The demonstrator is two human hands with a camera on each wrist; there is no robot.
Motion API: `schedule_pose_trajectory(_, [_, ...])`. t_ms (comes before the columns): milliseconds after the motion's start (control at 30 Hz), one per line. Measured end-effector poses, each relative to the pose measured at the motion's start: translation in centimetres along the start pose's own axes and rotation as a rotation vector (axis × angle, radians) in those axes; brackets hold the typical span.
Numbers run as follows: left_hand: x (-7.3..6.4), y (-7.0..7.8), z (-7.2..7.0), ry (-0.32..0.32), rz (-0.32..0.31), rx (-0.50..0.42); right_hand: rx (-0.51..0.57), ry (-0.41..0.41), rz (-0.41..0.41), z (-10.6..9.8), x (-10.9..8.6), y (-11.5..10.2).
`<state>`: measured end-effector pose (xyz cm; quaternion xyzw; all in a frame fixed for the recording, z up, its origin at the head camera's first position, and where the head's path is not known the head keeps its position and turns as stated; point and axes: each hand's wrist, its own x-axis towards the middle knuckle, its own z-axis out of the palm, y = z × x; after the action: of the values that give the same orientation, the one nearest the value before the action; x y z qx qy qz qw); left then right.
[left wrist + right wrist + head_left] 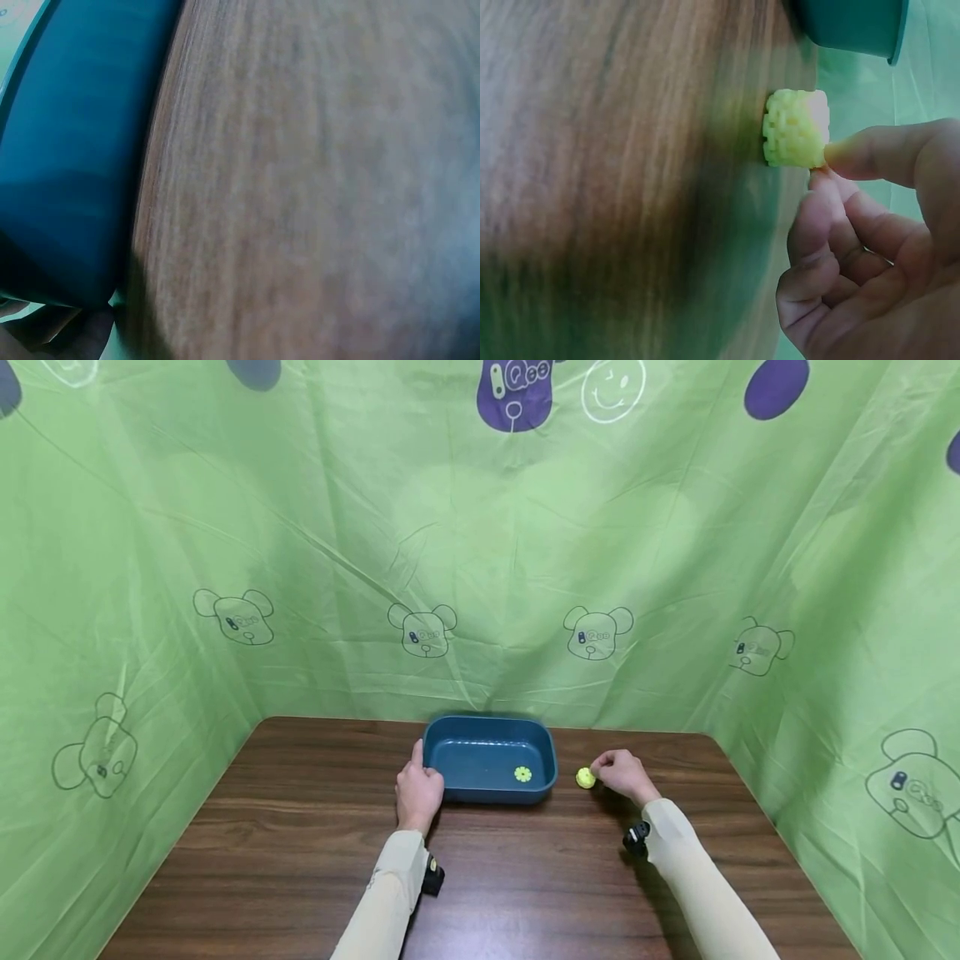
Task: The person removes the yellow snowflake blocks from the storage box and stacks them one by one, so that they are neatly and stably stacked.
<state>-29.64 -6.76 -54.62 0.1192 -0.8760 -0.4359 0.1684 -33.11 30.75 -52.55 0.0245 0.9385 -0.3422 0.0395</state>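
Observation:
A dark blue rectangular basin (487, 795) sits at the back middle of the table, with one yellow-green flower-shaped disc (522, 774) inside. My left hand (420, 793) touches the basin's left side, its index finger extended along the outer wall. In the left wrist view, part of that hand's fingers (90, 330) shows at the basin's corner. Right of the basin stands a short stack of yellow-green notched discs (791, 131). My right hand (621, 774) pinches the upper edge of this stack between thumb (870, 150) and index finger.
The brown wooden table (315, 860) runs back to a green printed cloth (510, 543) that hangs around three sides. A black wrist camera (636, 838) is strapped on the right sleeve, another (432, 877) on the left.

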Motion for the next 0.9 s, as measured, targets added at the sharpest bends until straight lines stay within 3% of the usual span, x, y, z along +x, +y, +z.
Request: schedule_pose_trajectory(900, [0.46,-0.26,0.16,-0.018,-0.009,-0.005,-0.023,-0.006,0.001,0.19,-0.25,-0.38])
